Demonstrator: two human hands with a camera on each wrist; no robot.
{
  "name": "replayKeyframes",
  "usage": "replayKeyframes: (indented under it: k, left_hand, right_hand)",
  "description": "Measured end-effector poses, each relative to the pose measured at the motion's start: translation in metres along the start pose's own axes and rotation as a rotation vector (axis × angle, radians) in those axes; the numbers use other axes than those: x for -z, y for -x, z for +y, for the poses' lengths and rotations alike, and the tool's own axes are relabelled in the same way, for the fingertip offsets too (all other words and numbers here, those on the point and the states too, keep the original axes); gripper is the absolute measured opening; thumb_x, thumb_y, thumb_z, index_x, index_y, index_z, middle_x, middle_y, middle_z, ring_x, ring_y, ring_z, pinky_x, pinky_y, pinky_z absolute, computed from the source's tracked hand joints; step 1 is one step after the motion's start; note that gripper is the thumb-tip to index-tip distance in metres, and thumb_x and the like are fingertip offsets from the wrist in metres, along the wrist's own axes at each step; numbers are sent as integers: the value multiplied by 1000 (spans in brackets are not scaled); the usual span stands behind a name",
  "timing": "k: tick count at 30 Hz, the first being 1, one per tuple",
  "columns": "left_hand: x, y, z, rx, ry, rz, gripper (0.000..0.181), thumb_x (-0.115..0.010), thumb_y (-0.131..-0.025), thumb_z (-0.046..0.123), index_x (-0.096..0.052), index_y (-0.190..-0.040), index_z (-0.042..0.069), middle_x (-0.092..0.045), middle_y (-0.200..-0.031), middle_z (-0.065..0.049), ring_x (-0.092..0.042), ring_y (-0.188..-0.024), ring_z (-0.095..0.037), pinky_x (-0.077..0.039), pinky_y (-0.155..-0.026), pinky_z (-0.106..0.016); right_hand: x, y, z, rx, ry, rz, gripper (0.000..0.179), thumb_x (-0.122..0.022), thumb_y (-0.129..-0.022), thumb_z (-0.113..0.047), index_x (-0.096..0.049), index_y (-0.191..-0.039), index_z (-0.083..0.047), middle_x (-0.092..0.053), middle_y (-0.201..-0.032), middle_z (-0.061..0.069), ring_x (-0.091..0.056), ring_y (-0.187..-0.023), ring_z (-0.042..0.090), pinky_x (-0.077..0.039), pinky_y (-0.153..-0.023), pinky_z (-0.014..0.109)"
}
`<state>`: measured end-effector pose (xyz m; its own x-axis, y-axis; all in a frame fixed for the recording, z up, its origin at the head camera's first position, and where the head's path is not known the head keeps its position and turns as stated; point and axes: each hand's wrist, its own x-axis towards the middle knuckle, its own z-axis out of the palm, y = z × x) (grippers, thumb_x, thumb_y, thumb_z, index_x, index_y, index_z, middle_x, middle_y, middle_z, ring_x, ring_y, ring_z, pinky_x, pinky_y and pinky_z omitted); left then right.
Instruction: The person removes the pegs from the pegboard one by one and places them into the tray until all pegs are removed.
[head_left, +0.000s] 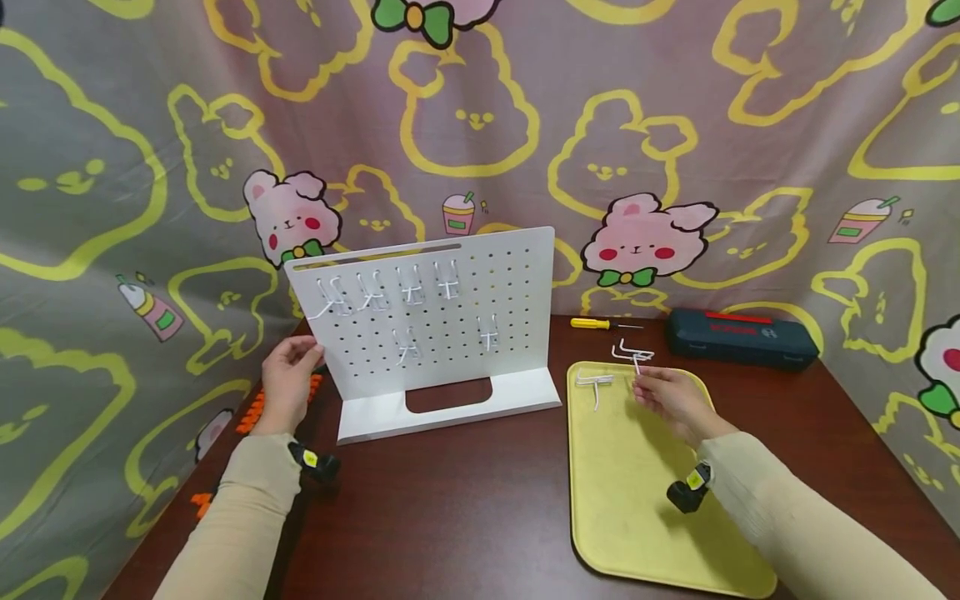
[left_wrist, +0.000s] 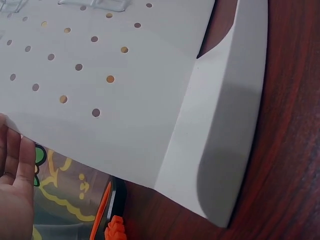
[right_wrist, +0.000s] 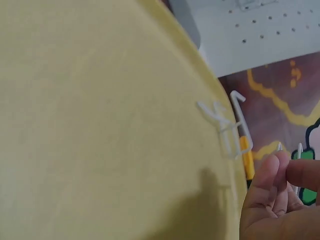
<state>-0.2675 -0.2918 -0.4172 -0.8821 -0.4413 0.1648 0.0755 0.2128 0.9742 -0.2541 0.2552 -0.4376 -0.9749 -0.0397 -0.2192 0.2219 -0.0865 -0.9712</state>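
Two hands at work: left hand gripping white pegboard edge, centre frame; right hand pinching white hook above yellow tray, right of centre.

Dark brown wooden table. White pegboard stand sits upright at centre-back, base flat on the wood. Right of the pegboard: yellow tray. Behind the tray: yellow-handled screwdriver and a dark blue tool case. Left of the pegboard, at the table edge: orange items, partly hidden.
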Motion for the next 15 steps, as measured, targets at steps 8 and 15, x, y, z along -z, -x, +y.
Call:
replayKeyframes:
  k: [8, 15]
  left_hand:
    - [2, 0, 0, 20, -11, -13, 17, -61, -105, 10, -61, -121, 3, -58, -109, -2, -60, -96, -10, -54, -88, -16]
    - [2, 0, -1, 15, -17, -19, 17, -60, -105, 11, -61, -121, 3, -58, -111, -3, -60, -98, -10, -53, -91, -18]
  right_hand:
    - [13, 5, 18, -46, 48, -5, 40, -47, -107, 1, -34, -139, 22, -65, -86, -2, -63, -76, 2, -56, -71, 16]
    - [13, 6, 23, -74, 77, 4, 35, -45, -109, -2, -38, -134, 21, -65, -84, -2, -63, -74, 2, -55, -70, 17]
